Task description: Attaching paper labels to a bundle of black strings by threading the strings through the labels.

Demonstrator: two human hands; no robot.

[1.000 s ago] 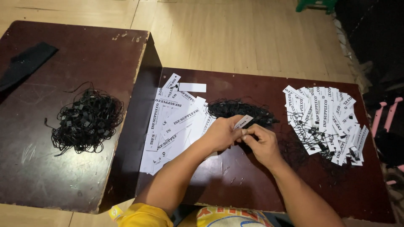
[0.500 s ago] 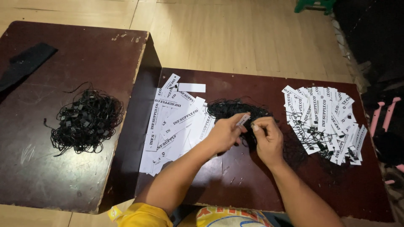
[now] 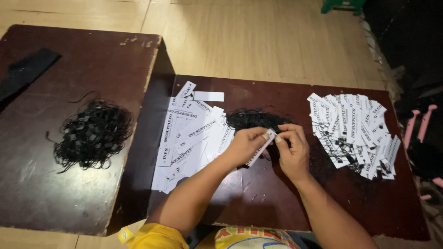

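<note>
My left hand (image 3: 246,145) pinches a narrow white paper tag (image 3: 261,147) over the middle of a dark brown table (image 3: 258,203). My right hand (image 3: 292,150) meets it at the tag's upper end, fingertips closed there. Just behind both hands lies a small heap of black strings (image 3: 255,119). A spread of loose white printed tags (image 3: 191,133) lies left of my left hand. A second pile of white tags with black strings through them (image 3: 355,131) lies right of my right hand.
A second dark table (image 3: 69,184) stands to the left, carrying a large tangle of black strings (image 3: 92,133) and a flat black strip (image 3: 25,71) at its far corner. Pink objects (image 3: 417,127) sit past the right edge. Wooden floor lies beyond.
Both hands have stayed together on the tag above the table middle, shifting slightly; the tag has turned in the fingers and now points down and left from the fingertips.
</note>
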